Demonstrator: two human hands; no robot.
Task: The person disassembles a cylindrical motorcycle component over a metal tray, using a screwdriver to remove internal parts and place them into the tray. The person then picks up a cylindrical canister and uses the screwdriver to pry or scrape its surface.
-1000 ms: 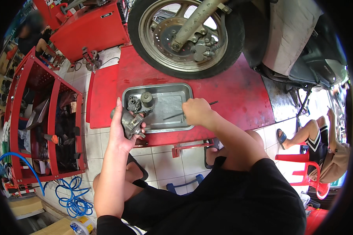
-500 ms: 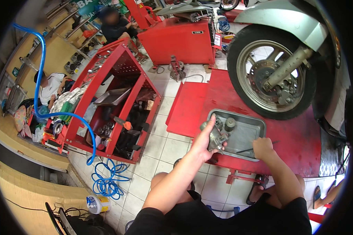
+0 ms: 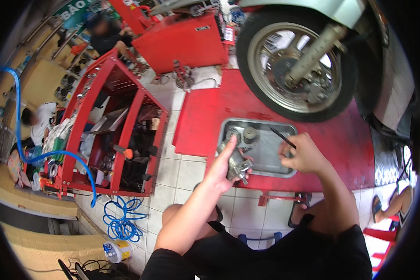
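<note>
My left hand (image 3: 224, 170) is wrapped round a grey metal part that looks like a carburetor (image 3: 238, 169), held over the left front corner of a shallow metal tray (image 3: 266, 163). The thumb lies along its top, and metal fittings stick out past the fingers. My right hand (image 3: 303, 153) pinches a thin black stick-shaped tool (image 3: 282, 137) above the tray's right side. The tool's free end points up and left, apart from the carburetor. Inside the tray, a small round metal cylinder (image 3: 250, 134) stands beside other small grey parts.
The tray rests on a red lift platform (image 3: 200, 116), below a scooter's front wheel (image 3: 296, 70). At left stands a red tool cart (image 3: 140, 93), with a blue air hose (image 3: 56, 156) in front of it and coils on the floor. Two people (image 3: 105, 35) sit further back.
My right hand has lifted and turned, so the tool now points up and left instead of lying low across the tray's near right corner. The left hand keeps its hold. The whole view has shifted.
</note>
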